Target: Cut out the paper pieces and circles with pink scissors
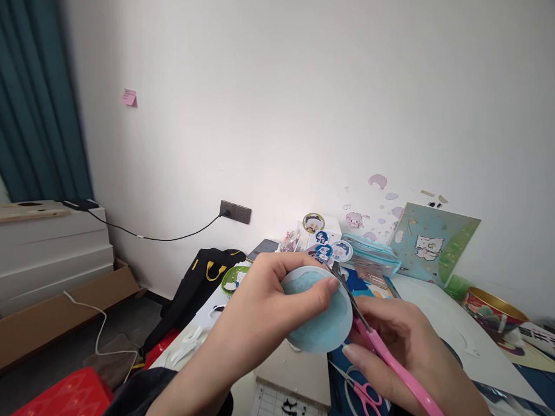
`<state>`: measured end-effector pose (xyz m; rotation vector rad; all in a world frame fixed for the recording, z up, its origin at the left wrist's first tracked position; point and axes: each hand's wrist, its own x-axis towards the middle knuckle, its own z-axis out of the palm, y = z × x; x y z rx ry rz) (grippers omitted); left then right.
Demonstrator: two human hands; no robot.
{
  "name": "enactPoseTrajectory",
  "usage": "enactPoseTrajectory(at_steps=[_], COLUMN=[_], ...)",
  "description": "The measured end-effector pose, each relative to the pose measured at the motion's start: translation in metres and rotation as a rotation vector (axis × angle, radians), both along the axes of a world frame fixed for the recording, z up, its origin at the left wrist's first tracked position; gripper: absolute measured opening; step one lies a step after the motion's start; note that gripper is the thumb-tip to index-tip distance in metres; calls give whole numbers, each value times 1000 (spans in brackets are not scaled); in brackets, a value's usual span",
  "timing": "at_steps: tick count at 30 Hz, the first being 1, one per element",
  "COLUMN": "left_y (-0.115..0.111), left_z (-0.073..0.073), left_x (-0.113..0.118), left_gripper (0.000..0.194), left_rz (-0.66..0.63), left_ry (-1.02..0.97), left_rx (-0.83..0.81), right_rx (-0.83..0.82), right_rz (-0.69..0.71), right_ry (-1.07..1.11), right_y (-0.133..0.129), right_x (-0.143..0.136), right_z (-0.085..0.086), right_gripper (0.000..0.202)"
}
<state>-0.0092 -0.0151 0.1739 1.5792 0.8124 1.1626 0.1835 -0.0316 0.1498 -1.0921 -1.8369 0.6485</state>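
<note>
- With the left hand (271,303), pinches a paper circle (321,329) between thumb and fingers, up above the counter (245,378), with the thumb across its pale blue face.
- With the right hand (401,329), grips the pink scissors (376,342) by the handle, with the blades at the circle's upper right rim. Cannot tell how far apart the blades stand.
- Looks well along in the cutting: smoothly rounded along the visible edge, with a thin white border in places. Seems to leave little beyond trimming near the blades; cannot judge the stretch hidden by the left hand.
- Below the hands: a pale board (299,375), dark scraps (289,407) just in front, and spare scissors (361,390) near the right hand, perhaps in the way of a lowered wrist.
- To the left: white scraps (188,346) near the left forearm, then a black bag (193,289).
- Beyond the hands: round stickers (341,251) and a zip pouch (375,254).
- To the right: a folder (455,231) leaning on the wall (277,115), and a round tin (494,312).
</note>
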Motion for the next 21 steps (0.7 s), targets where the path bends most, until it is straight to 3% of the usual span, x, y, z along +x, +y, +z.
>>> enactPoseTrajectory(at_steps=[6, 13, 21], left_y=[2, 3, 2], left_z=[0, -3, -3], left_x=[1, -1, -1], left_gripper=[26, 24, 25], left_rz=[-7, -16, -15], left_ry=[10, -4, -13], left_rx=[7, -20, -26], right_rx=[8, 29, 7], right_rz=[35, -10, 63], right_ry=[-88, -156, -269], right_y=[1, -3, 1], right_x=[2, -5, -5], right_z=[5, 9, 13], right_gripper=[6, 11, 19])
